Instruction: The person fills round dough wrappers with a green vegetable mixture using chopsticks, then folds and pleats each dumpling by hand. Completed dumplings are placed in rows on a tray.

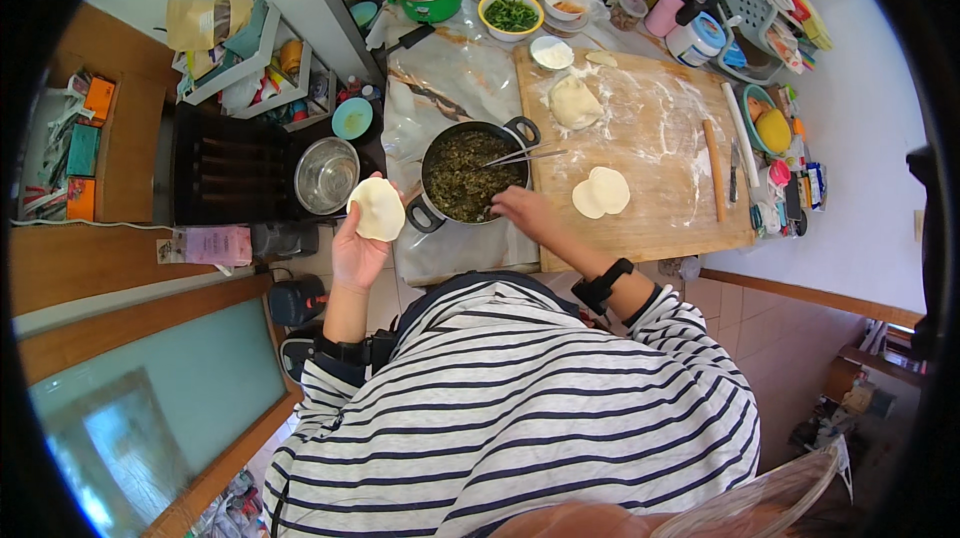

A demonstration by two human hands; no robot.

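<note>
A round, flat dough wrapper (377,209) rests on the palm of my left hand (358,256), held by the thumb and fingers to the left of the pot. Dark green chopped filling (469,170) lies in a two-handled black pot (427,214). Over the pot's right rim reaches my right hand (525,212), its fingers bent and pointing at the filling; whether anything is between the fingertips is too small to tell. Metal chopsticks (529,156) lean in the pot, apart from that hand. Two overlapping wrappers (602,193) lie on the wooden board (660,230).
On the board are a dough lump (575,102), a rolling pin (714,170) and a knife (734,170). A flour bowl (552,54) and a bowl of greens (511,15) stand behind. A metal bowl (327,176) sits at left; jars and bottles crowd the back.
</note>
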